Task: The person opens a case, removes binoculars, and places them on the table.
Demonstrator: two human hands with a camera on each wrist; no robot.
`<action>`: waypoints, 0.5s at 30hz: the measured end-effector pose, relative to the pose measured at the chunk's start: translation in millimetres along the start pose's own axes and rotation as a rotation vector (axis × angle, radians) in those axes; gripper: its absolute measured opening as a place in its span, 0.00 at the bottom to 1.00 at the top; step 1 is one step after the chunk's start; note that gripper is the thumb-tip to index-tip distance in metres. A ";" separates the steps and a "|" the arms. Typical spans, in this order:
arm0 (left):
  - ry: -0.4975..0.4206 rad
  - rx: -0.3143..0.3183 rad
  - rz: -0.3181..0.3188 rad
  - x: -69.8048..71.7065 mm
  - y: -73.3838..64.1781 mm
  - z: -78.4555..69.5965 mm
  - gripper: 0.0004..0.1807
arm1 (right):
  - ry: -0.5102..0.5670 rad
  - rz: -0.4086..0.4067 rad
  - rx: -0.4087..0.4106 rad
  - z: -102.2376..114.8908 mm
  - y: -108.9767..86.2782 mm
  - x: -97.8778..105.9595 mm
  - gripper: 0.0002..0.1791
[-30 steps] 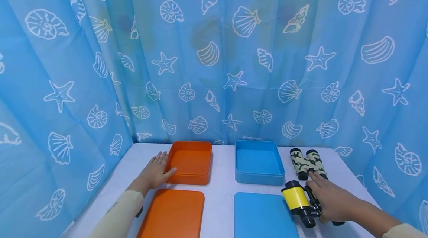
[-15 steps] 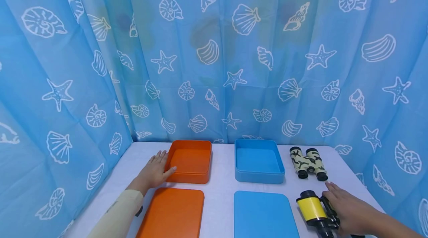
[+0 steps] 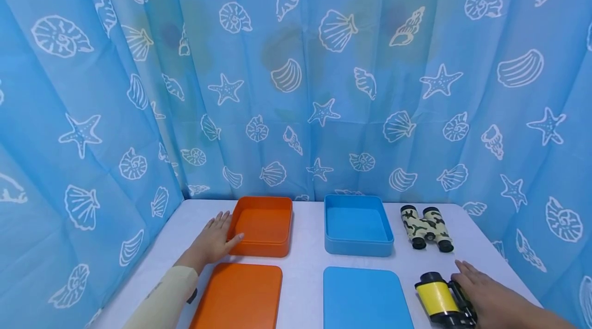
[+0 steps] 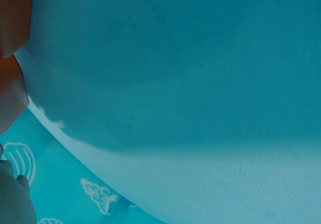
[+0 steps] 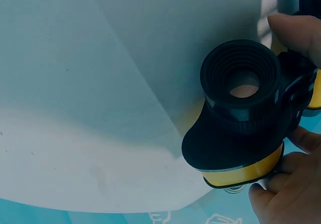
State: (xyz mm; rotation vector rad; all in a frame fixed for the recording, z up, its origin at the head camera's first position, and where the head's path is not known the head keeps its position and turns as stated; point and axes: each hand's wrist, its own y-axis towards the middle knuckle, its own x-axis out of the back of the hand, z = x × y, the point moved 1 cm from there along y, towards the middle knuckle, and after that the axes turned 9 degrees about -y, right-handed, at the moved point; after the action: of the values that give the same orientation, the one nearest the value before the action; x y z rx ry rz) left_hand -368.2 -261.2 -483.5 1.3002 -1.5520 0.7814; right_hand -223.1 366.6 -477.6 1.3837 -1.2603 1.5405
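Observation:
At the right of the table my right hand [image 3: 492, 295] grips yellow-and-black binoculars [image 3: 437, 298] across their middle. In the right wrist view the thumb [image 5: 296, 33] lies on one side of the binoculars [image 5: 235, 128] and the curled fingers on the other; one eyepiece faces the camera. My left hand [image 3: 213, 241] lies with straight, spread fingers against the left side of an open orange box [image 3: 265, 249], thumb at its front wall. Camouflage binoculars [image 3: 426, 229] stand just beyond the right hand, apart from it.
An open blue box [image 3: 359, 248] stands right of the orange one. In front of them lie an orange lid [image 3: 242, 295] and a blue lid [image 3: 365, 298], both flat on the white table [image 3: 305, 277]. A blue curtain [image 3: 296, 154] with shell prints closes off the back and sides.
My right hand has carried the yellow-and-black binoculars right and nearer to me, off the blue lid's corner and away from the camouflage pair. The left hand stays where it was.

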 end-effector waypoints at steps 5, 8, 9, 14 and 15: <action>-0.004 -0.016 -0.013 -2.5 0.5 -0.7 0.51 | -0.019 -0.006 -0.003 -0.1 -3.0 -2.4 0.69; 0.000 -0.025 -0.017 -3.2 2.3 -1.3 0.50 | -0.008 0.000 -0.007 -1.4 -3.6 -2.7 0.68; 0.004 -0.030 -0.017 -3.1 2.8 -1.5 0.50 | -0.006 0.000 -0.009 -2.0 -3.6 -3.0 0.67; 0.047 -0.036 -0.002 1.0 3.8 -0.5 0.50 | 0.018 0.038 -0.002 -4.1 0.9 0.4 0.65; 0.056 -0.035 0.001 1.9 3.5 0.3 0.50 | 0.042 0.066 -0.008 -4.5 2.8 2.8 0.64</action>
State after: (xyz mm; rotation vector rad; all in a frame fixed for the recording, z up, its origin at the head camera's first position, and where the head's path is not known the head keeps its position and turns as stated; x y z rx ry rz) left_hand -371.6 -261.4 -481.5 1.2421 -1.5154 0.7816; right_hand -227.6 369.8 -475.3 1.3099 -1.2963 1.5993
